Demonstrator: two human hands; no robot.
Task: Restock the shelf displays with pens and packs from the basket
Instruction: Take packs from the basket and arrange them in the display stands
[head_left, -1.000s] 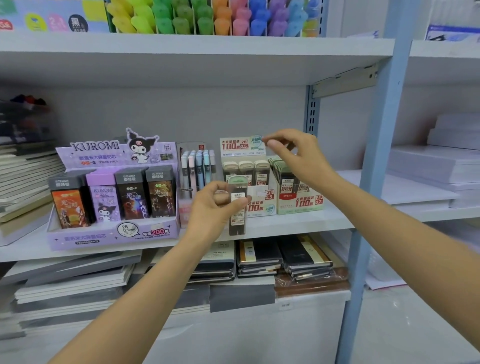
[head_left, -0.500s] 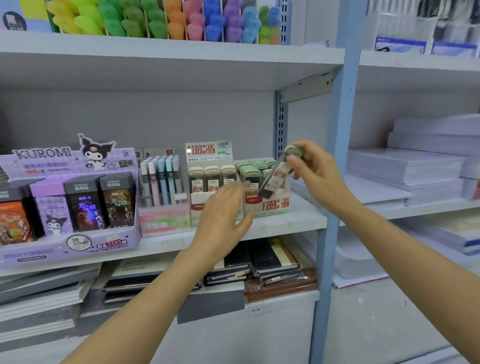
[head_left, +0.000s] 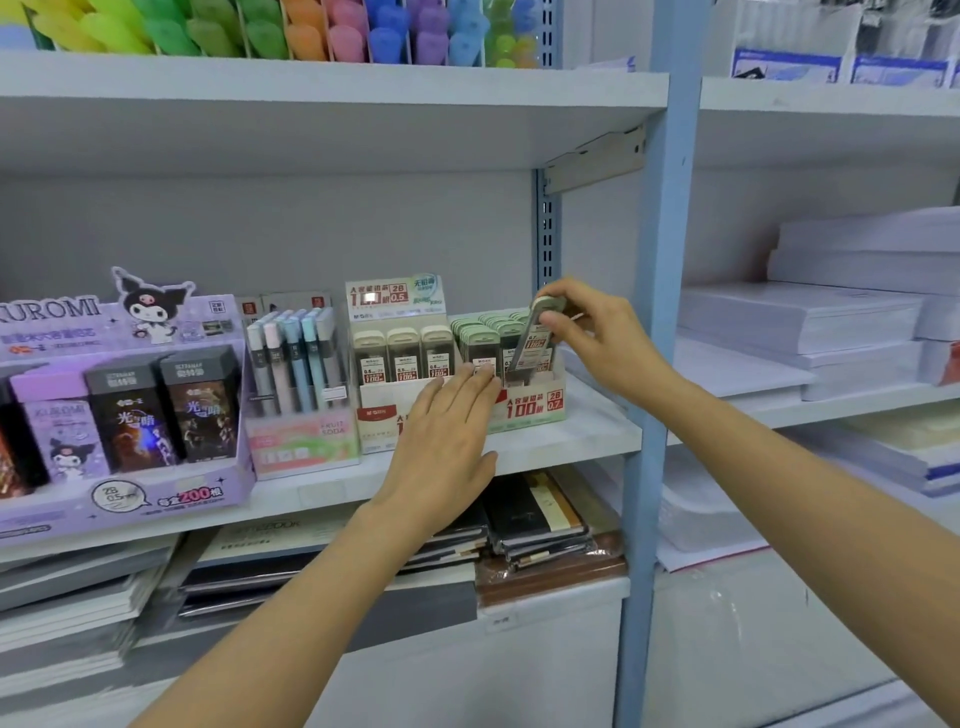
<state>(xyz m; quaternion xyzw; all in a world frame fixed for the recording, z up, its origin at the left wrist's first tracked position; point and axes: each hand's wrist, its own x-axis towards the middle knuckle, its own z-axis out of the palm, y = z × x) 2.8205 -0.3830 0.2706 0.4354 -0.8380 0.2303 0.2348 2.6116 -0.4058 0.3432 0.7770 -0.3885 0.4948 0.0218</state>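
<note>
Pinching a slim, green-capped plastic lead-refill case (head_left: 535, 340) by its top between thumb and fingertips, the right hand (head_left: 602, 338) holds it tilted, its lower end just inside the pale green cardboard display box (head_left: 535, 410) below those fingers. The left hand (head_left: 441, 441) lies flat, fingers straight, tips touching the front row of cases. This case looks nearly seated and the box almost full. The basket is out of view, so what remains cannot be judged.

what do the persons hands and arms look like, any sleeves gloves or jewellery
The left hand and right hand are both bare: no gloves, rings, watch or bracelet show. No sleeve is in view on either arm up to the frame edge.
</note>
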